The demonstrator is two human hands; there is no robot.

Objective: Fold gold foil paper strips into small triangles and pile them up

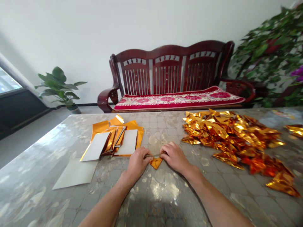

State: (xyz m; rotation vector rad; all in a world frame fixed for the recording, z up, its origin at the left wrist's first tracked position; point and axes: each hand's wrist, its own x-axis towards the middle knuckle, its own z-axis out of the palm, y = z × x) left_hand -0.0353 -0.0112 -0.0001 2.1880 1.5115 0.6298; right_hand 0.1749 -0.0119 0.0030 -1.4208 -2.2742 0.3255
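My left hand (138,164) and right hand (174,157) are both clenched, pinching a small folded gold foil triangle (156,163) on the worktop (35,176). A large heap of folded pieces (232,135) lies done to the right; a stack of flat sheets (118,135) remains to the left.

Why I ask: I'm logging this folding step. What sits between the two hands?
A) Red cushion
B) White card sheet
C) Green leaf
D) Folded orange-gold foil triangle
D: a folded orange-gold foil triangle shows just below where the left hand and right hand meet.
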